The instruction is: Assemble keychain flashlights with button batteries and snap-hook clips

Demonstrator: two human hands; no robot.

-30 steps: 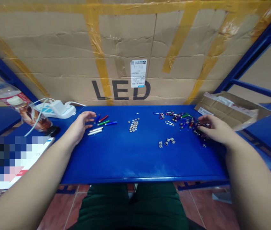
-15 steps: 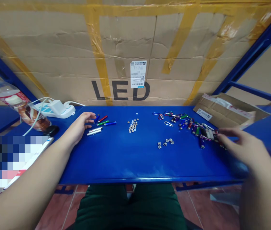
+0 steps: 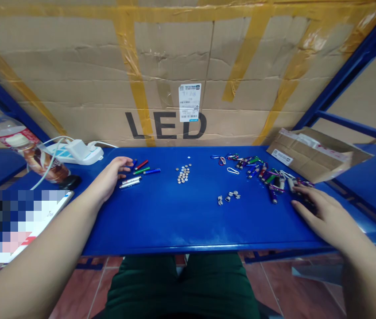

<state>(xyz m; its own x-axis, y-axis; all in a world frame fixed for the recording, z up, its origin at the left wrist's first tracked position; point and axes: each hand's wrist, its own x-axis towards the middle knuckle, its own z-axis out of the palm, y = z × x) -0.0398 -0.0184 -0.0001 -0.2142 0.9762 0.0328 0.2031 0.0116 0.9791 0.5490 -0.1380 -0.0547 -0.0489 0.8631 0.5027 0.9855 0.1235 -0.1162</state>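
On the right of a blue desk point(image 3: 174, 221), tangled keychain flashlights point(image 3: 262, 170); right hand point(image 3: 323, 213) curved over their right end, grip impossible to tell. Possible trouble: several dragged along together, because of snagged carabiners point(image 3: 233, 157), or loose button cells point(image 3: 183, 174) at centre scattered by a careless sweep. Left hand point(image 3: 112, 175) loosely curled, fingers apart, close to coloured metal tubes point(image 3: 141, 170). Hidden: anything beneath the right hand. Mostly pixelated: a flat white-edged object point(image 3: 50, 215) at far left.

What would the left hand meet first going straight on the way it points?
Probably the nearer blue tube, right by the left hand, then the red tube beyond it. Depth is unclear, so the hand may already touch the blue one.
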